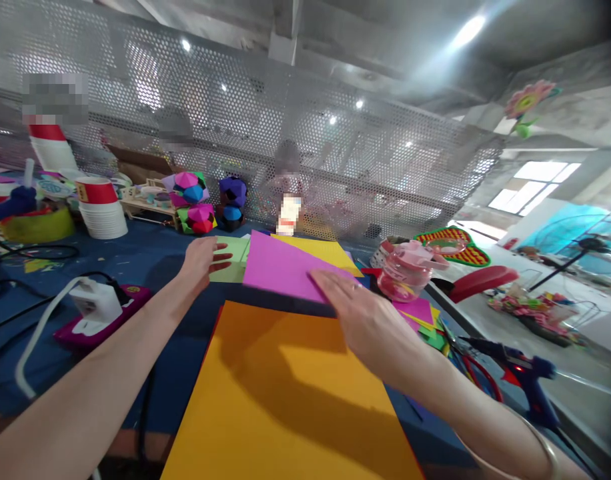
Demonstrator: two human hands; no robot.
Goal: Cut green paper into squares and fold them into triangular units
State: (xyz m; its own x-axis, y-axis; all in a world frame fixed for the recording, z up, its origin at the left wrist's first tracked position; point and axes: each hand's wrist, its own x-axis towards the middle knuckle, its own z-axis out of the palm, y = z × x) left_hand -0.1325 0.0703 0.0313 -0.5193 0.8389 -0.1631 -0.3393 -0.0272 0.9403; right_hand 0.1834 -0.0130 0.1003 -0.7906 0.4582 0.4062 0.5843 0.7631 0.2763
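My left hand (205, 261) is open, its fingers apart beside the light green paper (231, 267). My right hand (353, 303) lies over the right part of a purple sheet (280, 270), fingers stretched out. Behind the purple sheet is a yellow sheet (318, 252). A large orange sheet (295, 393) lies nearest to me, with a red edge showing under it and arm shadows across it.
Stacked paper cups (105, 223) and a purple power strip (93, 333) are on the left. Folded paper shapes (198, 217) stand at the back. A pink jar (404, 277), scissors (480, 377) and a glue gun (528, 377) are on the right.
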